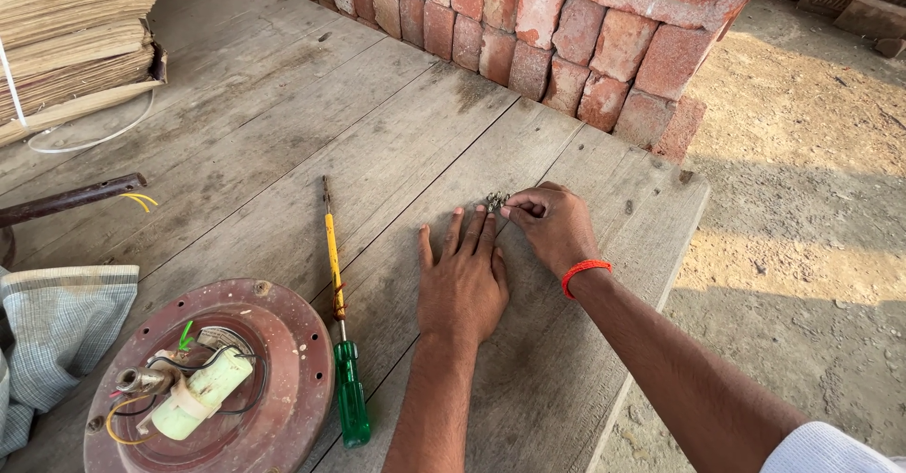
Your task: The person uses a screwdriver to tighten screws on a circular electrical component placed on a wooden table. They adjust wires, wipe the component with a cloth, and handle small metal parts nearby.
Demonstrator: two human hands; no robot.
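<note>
My left hand lies flat, palm down, on the grey wooden table, fingers together and pointing away from me. My right hand, with an orange band on its wrist, rests just to the right of it with its fingers pinched beside a small cluster of metal screws lying on the boards. The fingertips touch or nearly touch the screws; I cannot tell whether one is held.
A screwdriver with green handle and yellow shaft lies left of my hands. A round maroon fan motor housing with wires and a pale capacitor sits at the front left. Checked cloth, stacked boards, a brick wall, table edge at right.
</note>
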